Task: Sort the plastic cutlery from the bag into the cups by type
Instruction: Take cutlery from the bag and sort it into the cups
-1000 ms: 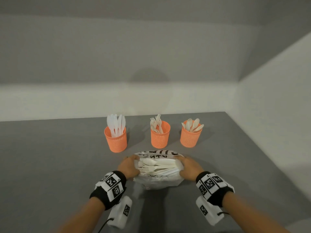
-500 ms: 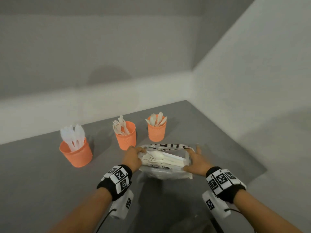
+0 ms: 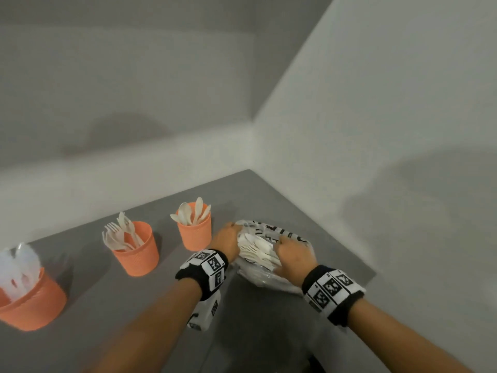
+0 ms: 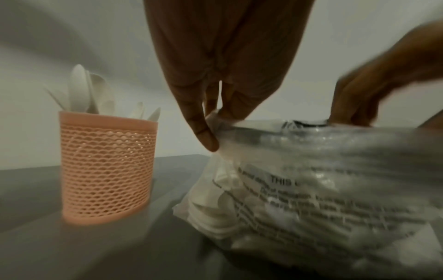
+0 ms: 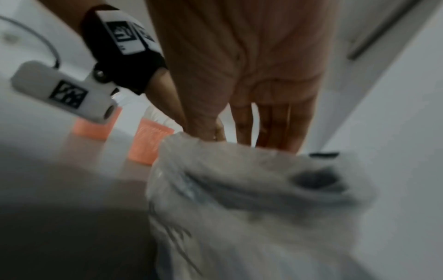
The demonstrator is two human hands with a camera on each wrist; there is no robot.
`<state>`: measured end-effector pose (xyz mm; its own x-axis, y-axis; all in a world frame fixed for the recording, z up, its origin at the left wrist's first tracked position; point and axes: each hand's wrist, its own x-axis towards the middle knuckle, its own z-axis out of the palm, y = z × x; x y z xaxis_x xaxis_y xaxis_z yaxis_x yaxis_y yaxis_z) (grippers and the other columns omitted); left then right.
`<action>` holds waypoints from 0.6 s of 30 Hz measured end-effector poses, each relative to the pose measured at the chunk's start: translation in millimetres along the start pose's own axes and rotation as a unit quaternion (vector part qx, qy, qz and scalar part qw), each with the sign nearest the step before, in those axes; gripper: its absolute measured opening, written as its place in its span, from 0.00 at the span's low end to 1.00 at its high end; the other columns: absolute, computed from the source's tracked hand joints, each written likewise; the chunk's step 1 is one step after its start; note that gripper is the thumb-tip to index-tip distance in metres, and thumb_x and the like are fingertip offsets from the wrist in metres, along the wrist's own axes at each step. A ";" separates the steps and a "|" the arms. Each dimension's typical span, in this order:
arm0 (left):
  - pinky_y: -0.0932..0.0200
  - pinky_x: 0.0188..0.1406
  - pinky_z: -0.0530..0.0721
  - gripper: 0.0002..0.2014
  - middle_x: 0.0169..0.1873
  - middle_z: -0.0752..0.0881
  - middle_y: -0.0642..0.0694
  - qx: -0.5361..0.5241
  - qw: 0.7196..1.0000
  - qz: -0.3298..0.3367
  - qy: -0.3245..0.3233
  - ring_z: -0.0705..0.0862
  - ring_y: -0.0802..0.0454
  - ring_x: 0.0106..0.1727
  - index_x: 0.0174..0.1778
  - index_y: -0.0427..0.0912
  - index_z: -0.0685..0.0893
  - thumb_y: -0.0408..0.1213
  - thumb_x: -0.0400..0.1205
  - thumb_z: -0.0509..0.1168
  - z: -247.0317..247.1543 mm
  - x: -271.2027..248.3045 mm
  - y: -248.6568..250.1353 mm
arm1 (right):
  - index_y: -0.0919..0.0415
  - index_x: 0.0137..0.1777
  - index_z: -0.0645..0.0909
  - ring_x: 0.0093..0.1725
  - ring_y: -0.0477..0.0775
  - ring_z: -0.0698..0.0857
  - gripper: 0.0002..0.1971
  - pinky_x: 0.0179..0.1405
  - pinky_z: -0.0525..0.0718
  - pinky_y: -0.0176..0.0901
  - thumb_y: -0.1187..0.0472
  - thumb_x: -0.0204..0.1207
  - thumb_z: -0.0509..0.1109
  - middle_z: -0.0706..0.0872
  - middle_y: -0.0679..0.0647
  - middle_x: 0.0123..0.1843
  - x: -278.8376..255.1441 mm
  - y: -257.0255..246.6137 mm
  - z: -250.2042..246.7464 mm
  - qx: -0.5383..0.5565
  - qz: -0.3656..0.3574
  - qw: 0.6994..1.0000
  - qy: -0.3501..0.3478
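A clear printed plastic bag (image 3: 279, 277) of white cutlery lies on the grey table (image 3: 242, 189), just right of the spoon cup (image 3: 195, 232). My left hand (image 3: 234, 235) pinches the bag's left rim, as the left wrist view shows (image 4: 212, 128). My right hand (image 3: 282, 244) reaches into the bag's mouth over the loose cutlery (image 3: 258, 251). Its fingers (image 5: 268, 121) point down behind the rim, with their tips hidden. The fork cup (image 3: 137, 254) stands in the middle and the knife cup (image 3: 27, 305) at the far left.
All three orange mesh cups hold cutlery standing upright. Pale walls meet in a corner behind the table. The table's right edge (image 3: 372, 274) runs close beside the bag. Bare grey surface lies in front of the cups.
The bag and both hands have shifted right, from in front of the fork cup to beside the spoon cup. My right hand left the bag's right edge and went into its mouth.
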<state>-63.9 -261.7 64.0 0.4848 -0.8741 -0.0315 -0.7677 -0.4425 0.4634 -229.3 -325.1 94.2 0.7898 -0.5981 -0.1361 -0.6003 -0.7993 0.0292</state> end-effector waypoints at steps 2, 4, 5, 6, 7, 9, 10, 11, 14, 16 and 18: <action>0.56 0.70 0.70 0.25 0.70 0.73 0.38 0.006 0.999 -0.021 -0.029 0.75 0.41 0.70 0.72 0.41 0.73 0.24 0.78 0.59 -2.2 3.8 -1.5 | 0.64 0.61 0.78 0.62 0.59 0.81 0.20 0.61 0.81 0.50 0.53 0.73 0.71 0.80 0.58 0.64 13.6 1.3 4.4 0.036 0.010 0.998 -0.046; 0.56 0.70 0.69 0.25 0.71 0.72 0.38 0.002 0.998 -0.034 -0.059 0.74 0.43 0.71 0.73 0.42 0.72 0.26 0.78 0.59 -3.7 4.1 -5.3 | 0.63 0.61 0.79 0.60 0.57 0.82 0.19 0.62 0.82 0.49 0.53 0.73 0.71 0.82 0.57 0.62 23.7 3.6 10.0 0.039 0.021 0.995 -0.084; 0.57 0.70 0.69 0.25 0.72 0.73 0.39 -0.005 0.997 -0.037 -0.073 0.73 0.44 0.72 0.73 0.42 0.71 0.26 0.78 0.58 -3.7 2.7 -7.2 | 0.63 0.62 0.78 0.60 0.57 0.82 0.19 0.63 0.82 0.48 0.54 0.74 0.70 0.83 0.57 0.62 28.4 4.6 14.9 0.045 0.027 0.993 -0.101; 0.59 0.70 0.69 0.26 0.73 0.73 0.40 -0.012 0.996 -0.038 -0.083 0.73 0.44 0.73 0.74 0.42 0.71 0.26 0.78 0.58 -3.0 0.7 -9.2 | 0.63 0.64 0.77 0.61 0.57 0.82 0.21 0.63 0.81 0.47 0.55 0.74 0.71 0.83 0.57 0.63 32.5 4.8 19.8 0.052 0.030 0.992 -0.110; 0.59 0.70 0.69 0.25 0.73 0.73 0.41 -0.018 0.995 -0.040 -0.085 0.73 0.45 0.73 0.74 0.42 0.70 0.26 0.79 0.58 -2.4 -1.1 -11.3 | 0.63 0.65 0.76 0.61 0.57 0.82 0.22 0.64 0.80 0.47 0.54 0.74 0.71 0.82 0.57 0.64 36.0 4.6 24.1 0.061 0.032 0.991 -0.111; 0.60 0.71 0.68 0.24 0.72 0.75 0.41 -0.033 0.997 -0.043 -0.060 0.73 0.45 0.73 0.72 0.42 0.73 0.26 0.79 0.57 -2.1 -2.4 -14.6 | 0.62 0.66 0.75 0.63 0.57 0.81 0.25 0.65 0.79 0.47 0.52 0.73 0.73 0.80 0.58 0.65 40.9 3.3 28.5 0.081 0.034 0.992 -0.085; 0.60 0.71 0.69 0.23 0.71 0.76 0.41 -0.041 0.997 -0.041 -0.042 0.74 0.45 0.72 0.71 0.42 0.74 0.26 0.79 0.57 -2.8 -1.7 -15.7 | 0.62 0.68 0.73 0.65 0.58 0.79 0.27 0.67 0.78 0.48 0.51 0.72 0.73 0.78 0.58 0.67 43.4 2.9 30.2 0.096 0.037 0.992 -0.067; 0.59 0.71 0.69 0.22 0.70 0.77 0.41 -0.044 0.998 -0.036 -0.026 0.75 0.45 0.71 0.70 0.42 0.76 0.25 0.79 0.57 -3.9 0.1 -16.6 | 0.61 0.69 0.72 0.67 0.58 0.77 0.30 0.69 0.76 0.48 0.51 0.70 0.74 0.76 0.58 0.69 45.3 2.8 30.6 0.114 0.039 0.991 -0.054; 0.57 0.69 0.72 0.22 0.67 0.78 0.42 -0.021 1.000 -0.019 -0.002 0.76 0.45 0.69 0.69 0.42 0.77 0.25 0.79 0.59 -8.8 4.5 -18.0 | 0.59 0.70 0.71 0.69 0.56 0.75 0.33 0.68 0.73 0.45 0.51 0.67 0.77 0.76 0.56 0.70 51.4 3.3 29.0 0.179 0.043 0.982 -0.038; 0.57 0.68 0.72 0.22 0.66 0.78 0.42 -0.011 1.000 -0.017 -0.005 0.76 0.45 0.68 0.69 0.43 0.76 0.25 0.79 0.60 -9.7 3.8 -20.4 | 0.59 0.70 0.70 0.69 0.56 0.74 0.34 0.69 0.72 0.43 0.52 0.66 0.78 0.75 0.56 0.70 54.7 2.6 28.9 0.205 0.038 0.977 -0.051; 0.59 0.68 0.71 0.23 0.66 0.78 0.42 -0.002 1.000 -0.018 -0.012 0.76 0.45 0.68 0.70 0.42 0.76 0.25 0.78 0.60 -8.5 0.9 -24.0 | 0.59 0.70 0.70 0.69 0.56 0.75 0.33 0.67 0.72 0.43 0.53 0.67 0.78 0.76 0.55 0.69 57.5 1.2 29.2 0.203 0.029 0.977 -0.065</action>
<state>-41.5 -250.2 60.3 0.5012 -0.8625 -0.0701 -0.7484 -0.4727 0.4653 -188.3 -358.8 57.5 0.7467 -0.6075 -0.2709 -0.6642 -0.6599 -0.3513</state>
